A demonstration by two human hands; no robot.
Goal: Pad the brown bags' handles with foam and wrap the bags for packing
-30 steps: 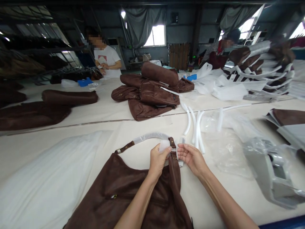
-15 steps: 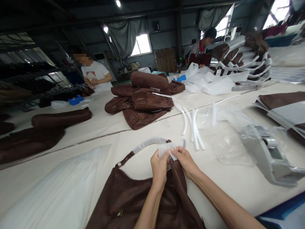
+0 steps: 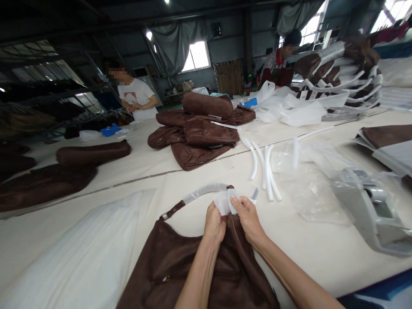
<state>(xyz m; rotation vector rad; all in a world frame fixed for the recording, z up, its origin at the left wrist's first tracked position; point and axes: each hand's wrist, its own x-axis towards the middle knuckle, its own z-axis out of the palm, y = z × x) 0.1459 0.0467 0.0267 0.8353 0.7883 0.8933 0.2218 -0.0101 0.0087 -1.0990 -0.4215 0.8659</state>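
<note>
A dark brown leather handbag [image 3: 180, 253] lies on the pale table in front of me. Its shoulder strap [image 3: 177, 209] arches away from me, with translucent white wrapping around part of it. At the strap's right end, my left hand [image 3: 215, 225] and my right hand [image 3: 248, 216] are close together, both closed on a small white wrapping sheet [image 3: 221, 203]. My right thumb presses on the sheet's folded edge. Fingers on the far side are hidden. A short grey-and-white strip [image 3: 254, 194] sticks out just beyond my right hand.
Several white foam tubes [image 3: 269, 178] lie ahead on the table [image 3: 167, 182]. A grey tape dispenser [image 3: 370, 210] and clear plastic bags [image 3: 317, 193] are on the right. White sheets [image 3: 86, 253] cover the left. Brown bags [image 3: 206, 131] are piled farther back; two people stand beyond.
The view has shifted slightly left, so most things sit farther right. The white sheet's flap now stands folded more plainly under my right thumb. Both hands keep their grip.
</note>
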